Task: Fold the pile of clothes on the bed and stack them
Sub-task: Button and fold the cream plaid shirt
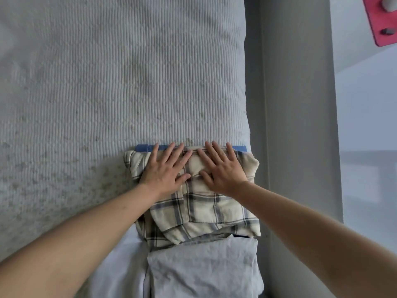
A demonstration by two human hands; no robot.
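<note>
The folded plaid shirt [199,203] lies on the bed [107,82] near its right edge. The left hand [165,171] and right hand [223,171] press flat on its far part, fingers spread.

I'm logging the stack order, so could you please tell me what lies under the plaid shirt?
A blue garment shows as a strip past the far edge of the plaid shirt. The shirt and both flat hands, left and right, hide the rest of it.
</note>
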